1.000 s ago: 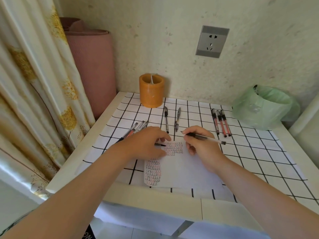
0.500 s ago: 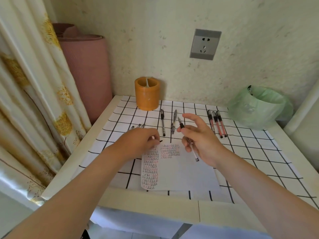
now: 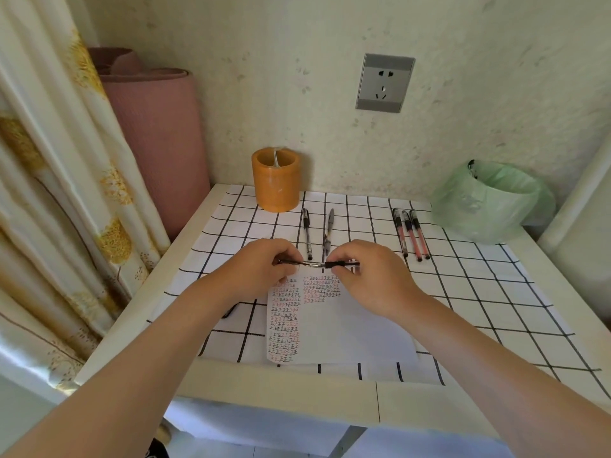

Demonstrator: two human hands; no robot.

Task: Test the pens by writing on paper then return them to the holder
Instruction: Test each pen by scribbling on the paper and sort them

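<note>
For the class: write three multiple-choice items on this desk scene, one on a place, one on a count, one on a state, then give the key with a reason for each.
1. Where does the orange pen holder stand?
A. back of the table, by the wall
B. on the paper
C. beside the green bag

2. How many red pens lie in the group near the green bag?
A. one
B. three
C. five

3. What are the hands doing?
A. resting flat
B. both holding one pen
C. lifting the holder

Key: 1 A, it stands against the wall. 2 B, three lie side by side. 3 B, left hand and right hand pinch the pen above the paper.

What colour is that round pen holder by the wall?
The pen holder is orange, a plain cylinder; the head view shows it clearly.
</note>
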